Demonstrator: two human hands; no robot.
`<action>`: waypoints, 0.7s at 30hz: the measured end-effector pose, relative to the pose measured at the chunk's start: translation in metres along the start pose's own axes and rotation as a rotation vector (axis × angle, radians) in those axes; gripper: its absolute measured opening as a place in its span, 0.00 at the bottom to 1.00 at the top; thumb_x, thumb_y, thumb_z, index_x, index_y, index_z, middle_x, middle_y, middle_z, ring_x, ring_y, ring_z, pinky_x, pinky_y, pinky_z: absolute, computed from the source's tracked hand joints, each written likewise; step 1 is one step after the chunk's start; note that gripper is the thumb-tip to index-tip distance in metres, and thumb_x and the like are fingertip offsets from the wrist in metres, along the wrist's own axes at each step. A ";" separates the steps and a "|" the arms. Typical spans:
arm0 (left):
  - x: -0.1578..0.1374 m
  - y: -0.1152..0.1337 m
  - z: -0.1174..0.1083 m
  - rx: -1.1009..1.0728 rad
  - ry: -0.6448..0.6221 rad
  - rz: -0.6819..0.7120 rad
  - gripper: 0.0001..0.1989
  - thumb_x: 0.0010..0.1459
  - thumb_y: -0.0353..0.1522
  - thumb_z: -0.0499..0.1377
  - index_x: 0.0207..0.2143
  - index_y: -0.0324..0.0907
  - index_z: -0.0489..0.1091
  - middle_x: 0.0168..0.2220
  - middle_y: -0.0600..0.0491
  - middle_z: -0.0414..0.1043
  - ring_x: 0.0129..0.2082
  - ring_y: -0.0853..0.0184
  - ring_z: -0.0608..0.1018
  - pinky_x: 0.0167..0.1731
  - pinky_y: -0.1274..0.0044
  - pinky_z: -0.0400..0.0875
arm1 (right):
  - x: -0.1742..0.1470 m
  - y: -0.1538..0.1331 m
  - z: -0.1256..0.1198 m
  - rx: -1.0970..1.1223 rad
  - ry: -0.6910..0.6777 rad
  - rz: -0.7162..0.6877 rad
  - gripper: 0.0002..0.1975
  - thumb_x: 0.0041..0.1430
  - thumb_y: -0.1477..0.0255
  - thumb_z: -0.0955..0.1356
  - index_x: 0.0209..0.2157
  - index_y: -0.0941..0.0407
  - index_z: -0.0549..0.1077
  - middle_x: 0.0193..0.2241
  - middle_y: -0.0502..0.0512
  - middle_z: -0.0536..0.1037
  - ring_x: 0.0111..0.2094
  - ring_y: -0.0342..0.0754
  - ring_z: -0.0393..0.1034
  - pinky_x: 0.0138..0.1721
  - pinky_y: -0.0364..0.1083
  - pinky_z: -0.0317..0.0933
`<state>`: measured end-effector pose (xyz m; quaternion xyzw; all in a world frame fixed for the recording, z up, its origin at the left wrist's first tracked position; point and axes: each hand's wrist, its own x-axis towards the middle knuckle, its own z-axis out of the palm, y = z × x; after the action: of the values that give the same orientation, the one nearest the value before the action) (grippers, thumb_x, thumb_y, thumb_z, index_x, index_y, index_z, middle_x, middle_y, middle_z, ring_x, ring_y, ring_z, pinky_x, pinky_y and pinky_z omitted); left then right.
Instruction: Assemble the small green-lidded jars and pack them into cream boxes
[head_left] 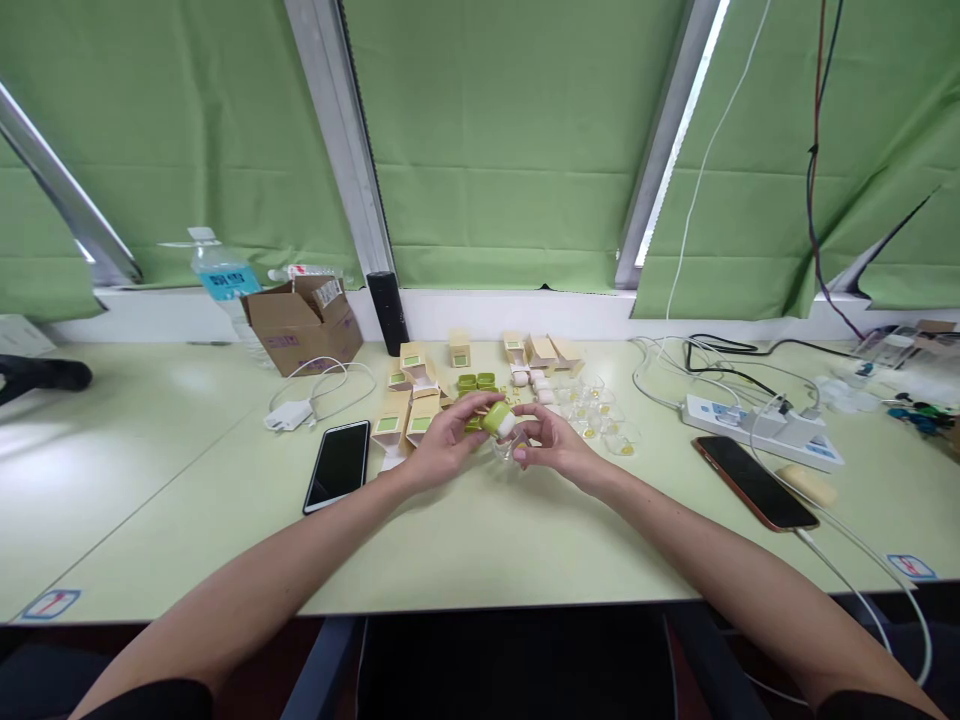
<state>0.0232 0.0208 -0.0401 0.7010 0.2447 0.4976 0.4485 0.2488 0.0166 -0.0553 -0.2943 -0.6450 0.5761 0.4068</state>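
My left hand (444, 446) is closed around a small green-and-white piece (498, 418), holding it tilted above the table. Pinched in the fingers of my right hand (559, 448) is a clear plastic cup-like piece (504, 449), just below the green-and-white one; whether the two touch I cannot tell. Behind my hands stand green square holders (477, 382) and several pale pink-white pieces (538, 384). Clear plastic cups (600, 408) with yellow bits lie to the right. Small cream cartons (391, 418) with green labels are grouped to the left and behind.
A phone (338, 466) lies left of my arm, near a white charger (290, 414). Farther back are a cardboard box (304, 325), a water bottle (225, 280) and a black cylinder (388, 312). At right, a power strip (761, 432) and a cabled phone (754, 483).
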 end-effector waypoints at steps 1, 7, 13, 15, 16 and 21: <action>-0.001 0.002 0.000 0.047 -0.039 0.018 0.19 0.60 0.33 0.67 0.54 0.48 0.77 0.56 0.45 0.74 0.59 0.53 0.73 0.60 0.62 0.66 | 0.000 0.001 0.001 0.012 -0.001 -0.003 0.32 0.49 0.64 0.79 0.53 0.52 0.66 0.37 0.52 0.80 0.34 0.47 0.75 0.34 0.47 0.73; -0.002 0.010 -0.003 0.235 -0.203 0.076 0.19 0.65 0.31 0.61 0.58 0.53 0.76 0.58 0.45 0.74 0.61 0.52 0.72 0.62 0.58 0.63 | -0.002 0.003 0.002 0.019 0.014 0.002 0.30 0.51 0.66 0.79 0.53 0.53 0.68 0.35 0.50 0.79 0.36 0.47 0.76 0.38 0.49 0.75; -0.004 0.009 -0.003 0.184 -0.224 0.050 0.18 0.65 0.36 0.62 0.57 0.51 0.76 0.59 0.44 0.74 0.63 0.50 0.71 0.63 0.57 0.62 | -0.003 0.009 0.004 -0.009 0.016 -0.010 0.29 0.50 0.67 0.78 0.53 0.53 0.69 0.41 0.55 0.80 0.42 0.50 0.76 0.42 0.52 0.76; -0.004 0.007 -0.004 0.144 -0.180 0.057 0.20 0.64 0.37 0.64 0.59 0.51 0.75 0.61 0.44 0.72 0.64 0.50 0.70 0.64 0.59 0.62 | -0.003 0.011 0.004 -0.023 0.027 -0.015 0.30 0.50 0.68 0.78 0.53 0.54 0.70 0.42 0.56 0.80 0.44 0.50 0.76 0.44 0.51 0.75; -0.004 0.005 -0.004 0.135 -0.153 0.064 0.21 0.63 0.37 0.65 0.59 0.50 0.74 0.62 0.44 0.71 0.64 0.51 0.70 0.64 0.60 0.62 | -0.003 0.011 0.005 -0.026 0.031 -0.013 0.30 0.49 0.69 0.78 0.54 0.54 0.71 0.43 0.56 0.80 0.45 0.50 0.75 0.45 0.51 0.74; -0.003 -0.003 -0.008 0.193 -0.025 0.093 0.19 0.63 0.35 0.64 0.56 0.46 0.75 0.57 0.44 0.75 0.57 0.54 0.74 0.57 0.65 0.67 | -0.004 0.013 0.008 -0.042 0.041 0.002 0.31 0.47 0.70 0.78 0.54 0.53 0.71 0.46 0.56 0.79 0.47 0.51 0.75 0.48 0.51 0.72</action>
<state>0.0152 0.0233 -0.0436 0.7578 0.2530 0.4830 0.3584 0.2430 0.0110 -0.0685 -0.3151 -0.6481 0.5567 0.4132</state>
